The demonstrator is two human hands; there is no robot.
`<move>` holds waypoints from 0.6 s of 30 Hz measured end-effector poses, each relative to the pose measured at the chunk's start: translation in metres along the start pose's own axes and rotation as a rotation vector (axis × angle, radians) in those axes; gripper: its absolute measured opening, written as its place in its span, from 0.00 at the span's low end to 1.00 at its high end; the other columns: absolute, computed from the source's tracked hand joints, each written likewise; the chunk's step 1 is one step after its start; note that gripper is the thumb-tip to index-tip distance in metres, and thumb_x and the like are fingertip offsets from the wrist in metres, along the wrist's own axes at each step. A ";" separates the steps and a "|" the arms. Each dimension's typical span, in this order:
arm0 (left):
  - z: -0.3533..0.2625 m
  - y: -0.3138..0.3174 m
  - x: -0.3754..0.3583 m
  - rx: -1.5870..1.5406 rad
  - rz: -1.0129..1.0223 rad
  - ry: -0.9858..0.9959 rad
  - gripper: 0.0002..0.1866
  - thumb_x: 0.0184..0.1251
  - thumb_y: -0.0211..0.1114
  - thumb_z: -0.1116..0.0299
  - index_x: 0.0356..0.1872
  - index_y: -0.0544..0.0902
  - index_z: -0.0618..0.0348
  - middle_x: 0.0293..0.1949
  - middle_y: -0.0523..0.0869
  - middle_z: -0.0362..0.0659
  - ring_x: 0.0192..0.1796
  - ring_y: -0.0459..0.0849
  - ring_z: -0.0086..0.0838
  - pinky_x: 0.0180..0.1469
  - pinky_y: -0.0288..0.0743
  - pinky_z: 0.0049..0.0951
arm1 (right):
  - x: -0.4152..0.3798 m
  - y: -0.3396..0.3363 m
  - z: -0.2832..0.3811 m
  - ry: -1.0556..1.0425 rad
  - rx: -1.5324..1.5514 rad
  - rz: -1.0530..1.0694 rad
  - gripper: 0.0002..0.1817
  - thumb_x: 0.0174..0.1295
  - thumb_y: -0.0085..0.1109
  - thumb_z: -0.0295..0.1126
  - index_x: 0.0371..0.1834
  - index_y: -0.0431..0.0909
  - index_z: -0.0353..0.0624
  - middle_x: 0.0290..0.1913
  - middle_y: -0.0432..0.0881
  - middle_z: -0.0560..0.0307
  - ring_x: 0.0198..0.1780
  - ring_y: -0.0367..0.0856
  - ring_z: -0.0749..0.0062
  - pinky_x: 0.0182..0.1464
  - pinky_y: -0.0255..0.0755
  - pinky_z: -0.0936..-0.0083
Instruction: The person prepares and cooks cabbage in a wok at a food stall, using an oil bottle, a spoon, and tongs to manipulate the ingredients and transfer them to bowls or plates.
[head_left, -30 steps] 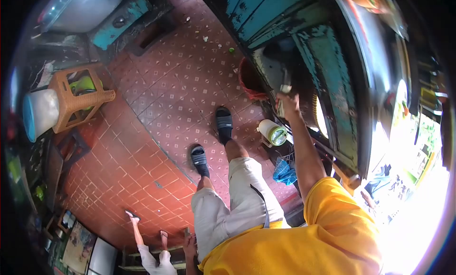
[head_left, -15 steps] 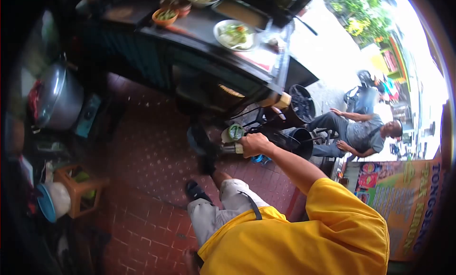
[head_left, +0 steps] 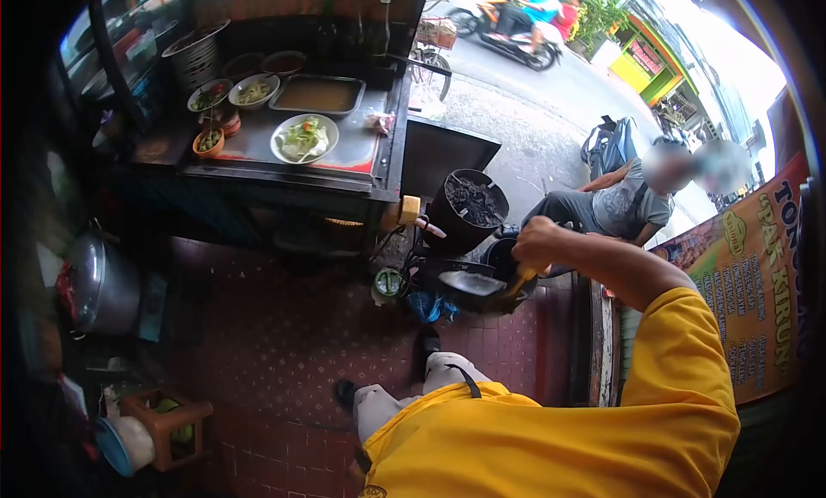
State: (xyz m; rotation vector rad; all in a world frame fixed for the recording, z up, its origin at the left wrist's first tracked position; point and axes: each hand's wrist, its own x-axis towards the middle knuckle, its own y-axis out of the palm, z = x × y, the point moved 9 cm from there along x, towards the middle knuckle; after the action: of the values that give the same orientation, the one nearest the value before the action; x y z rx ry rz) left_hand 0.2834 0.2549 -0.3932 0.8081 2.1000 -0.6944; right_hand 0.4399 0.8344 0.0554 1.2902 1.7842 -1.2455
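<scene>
At eight o'clock from the right hand (head_left: 538, 242) sits a dark pan (head_left: 471, 283), blurred, pale inside. The grasp is wrapped round its yellowish handle (head_left: 522, 279). Judged stiff, moderately heavy, tip-prone; bowl possibly greasy, so best held by the handle. Left hand (head_left: 356, 469) barely visible; grip cannot be told.

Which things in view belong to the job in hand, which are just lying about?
Likely in the job:
- dark pan, its handle in the right hand
- possibly the charcoal bucket nearby

Apparently just around:
- green-topped container
- blue plastic bag
- brown stool
</scene>
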 end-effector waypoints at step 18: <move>0.021 0.097 -0.034 0.180 -0.214 0.124 0.13 0.62 0.65 0.67 0.42 0.85 0.67 0.35 0.87 0.44 0.35 0.83 0.27 0.40 0.78 0.28 | 0.179 0.139 -0.212 0.463 0.151 -0.419 0.10 0.60 0.56 0.33 0.40 0.86 0.49 0.41 0.87 0.58 0.42 0.86 0.60 0.32 0.75 0.50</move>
State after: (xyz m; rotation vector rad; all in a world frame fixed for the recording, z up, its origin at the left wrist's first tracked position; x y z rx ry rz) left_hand 0.3813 0.2928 -0.3973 0.7452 2.2822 -0.9815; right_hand 0.5193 1.1090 -0.0653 1.4200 2.4253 -1.4032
